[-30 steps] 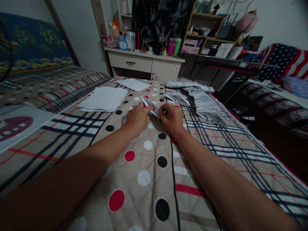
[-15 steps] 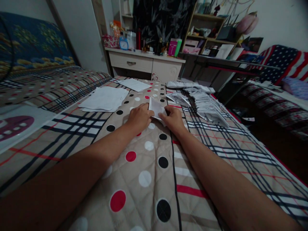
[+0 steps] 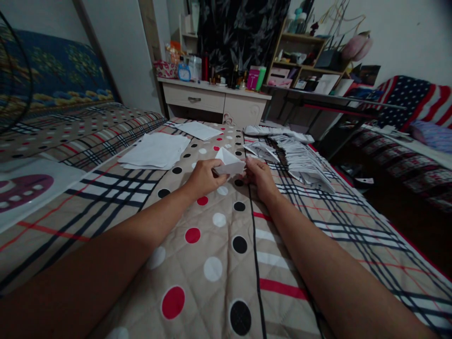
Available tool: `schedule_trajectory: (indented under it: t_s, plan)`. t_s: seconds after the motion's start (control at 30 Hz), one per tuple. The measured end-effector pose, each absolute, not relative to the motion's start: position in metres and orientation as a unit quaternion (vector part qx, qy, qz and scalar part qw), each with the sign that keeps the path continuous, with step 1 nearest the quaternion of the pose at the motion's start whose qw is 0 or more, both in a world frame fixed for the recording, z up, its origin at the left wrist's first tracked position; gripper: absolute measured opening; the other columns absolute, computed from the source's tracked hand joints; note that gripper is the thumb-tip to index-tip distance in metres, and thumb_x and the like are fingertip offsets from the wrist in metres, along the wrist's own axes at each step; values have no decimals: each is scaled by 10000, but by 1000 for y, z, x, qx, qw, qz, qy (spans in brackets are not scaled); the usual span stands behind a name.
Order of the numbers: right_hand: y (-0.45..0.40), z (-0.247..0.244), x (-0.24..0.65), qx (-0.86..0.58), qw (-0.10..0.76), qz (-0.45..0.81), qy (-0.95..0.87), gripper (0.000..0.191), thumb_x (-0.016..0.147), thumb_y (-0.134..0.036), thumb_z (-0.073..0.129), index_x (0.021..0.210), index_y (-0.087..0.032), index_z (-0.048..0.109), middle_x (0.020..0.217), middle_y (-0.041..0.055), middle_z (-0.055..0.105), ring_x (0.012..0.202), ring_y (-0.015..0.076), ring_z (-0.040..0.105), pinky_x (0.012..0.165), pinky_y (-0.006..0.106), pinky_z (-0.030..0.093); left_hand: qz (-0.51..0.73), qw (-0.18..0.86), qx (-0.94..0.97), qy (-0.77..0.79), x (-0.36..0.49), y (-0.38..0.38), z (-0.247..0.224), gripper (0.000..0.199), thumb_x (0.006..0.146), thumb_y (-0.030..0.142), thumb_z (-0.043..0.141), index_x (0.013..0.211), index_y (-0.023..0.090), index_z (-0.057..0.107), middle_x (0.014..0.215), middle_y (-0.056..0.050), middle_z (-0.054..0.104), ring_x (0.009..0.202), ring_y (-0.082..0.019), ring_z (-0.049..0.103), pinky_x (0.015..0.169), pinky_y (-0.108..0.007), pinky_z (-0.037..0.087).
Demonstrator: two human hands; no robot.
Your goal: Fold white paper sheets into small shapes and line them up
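A small sheet of folded white paper [image 3: 231,165] is held up just above the patterned bedspread [image 3: 208,226], a peaked flap standing at its top. My left hand [image 3: 206,175] grips its left end between thumb and fingers. At the opposite end, the fingertips of my right hand [image 3: 259,175] are pinched on the paper's right corner. Left of my hands lies a stack of white paper sheets [image 3: 153,151], and a thinner white sheet or pile [image 3: 199,130] rests beyond it. To the right is a long row of folded paper pieces [image 3: 305,162], with a few looser folded pieces [image 3: 261,151] beside it.
A white plastic bag [image 3: 31,188] with a purple print lies at the left. Past the bed's far end stands a white dresser [image 3: 208,100] crowded with bottles and boxes. Shelves [image 3: 300,61] and a narrow table are at the back right; the bed's edge drops to dark floor.
The paper has turned from a slanted upright hold to a flatter, sideways one, with a peaked flap now showing. My right hand has shifted slightly right, to the paper's end.
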State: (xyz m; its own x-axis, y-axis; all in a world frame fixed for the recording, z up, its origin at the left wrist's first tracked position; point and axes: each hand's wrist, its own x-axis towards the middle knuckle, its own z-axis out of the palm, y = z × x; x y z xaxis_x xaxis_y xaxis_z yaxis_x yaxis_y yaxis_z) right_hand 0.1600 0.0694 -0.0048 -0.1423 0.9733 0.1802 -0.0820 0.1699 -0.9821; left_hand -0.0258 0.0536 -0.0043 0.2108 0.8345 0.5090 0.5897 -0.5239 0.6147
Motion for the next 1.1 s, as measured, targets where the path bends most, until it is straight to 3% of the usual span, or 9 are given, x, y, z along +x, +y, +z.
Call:
schedule_trajectory:
  t_s: [0.17,0.37,0.5,0.6,0.73,0.93,1.1]
  plan:
    - [68,-5,158,-363,503,501,-603,448,626,-501,812,924,-192,684,754,0,664,619,114,568,492,206,406,450,193,744,455,-25,57,-6,258,687,220,634,929,129,642,790,0,647,675,-140,570,616,-241,441]
    - [73,-11,156,-396,496,500,-590,338,555,-357,838,739,-175,621,624,-22,629,502,94,514,482,227,411,446,248,734,448,-25,61,-7,387,676,220,663,1049,119,647,1012,-54,695,885,-193,635,793,-292,508]
    - [72,-9,154,-406,490,494,-592,294,570,-330,812,710,-173,607,618,-27,615,489,90,496,470,226,404,438,335,686,474,-24,60,-8,403,684,311,693,1028,106,657,918,-56,702,763,-187,643,666,-284,517]
    - [70,-7,153,-401,498,483,-598,301,600,-357,803,758,-173,625,660,-19,630,539,101,526,514,233,422,412,375,683,472,-24,60,-9,309,682,311,680,923,118,665,801,-27,686,675,-167,621,598,-262,492]
    - [70,-10,153,-380,516,474,-604,351,611,-359,805,870,-182,646,758,-8,654,647,121,570,590,242,439,391,345,711,472,-25,58,-5,235,696,278,636,871,125,663,737,-8,663,662,-162,607,602,-257,479]
    - [74,-15,154,-371,505,472,-620,359,624,-317,787,932,-182,657,657,-48,590,596,105,522,586,235,408,421,229,729,488,-22,55,-3,351,812,242,506,1126,143,629,1067,-79,705,943,-211,651,817,-310,510]
    - [72,-13,150,-360,492,518,-601,340,665,-444,762,839,-175,649,676,-19,626,578,113,528,563,243,397,358,146,784,486,-18,53,-6,336,853,209,454,1121,136,644,1003,-89,715,872,-211,648,811,-325,499]
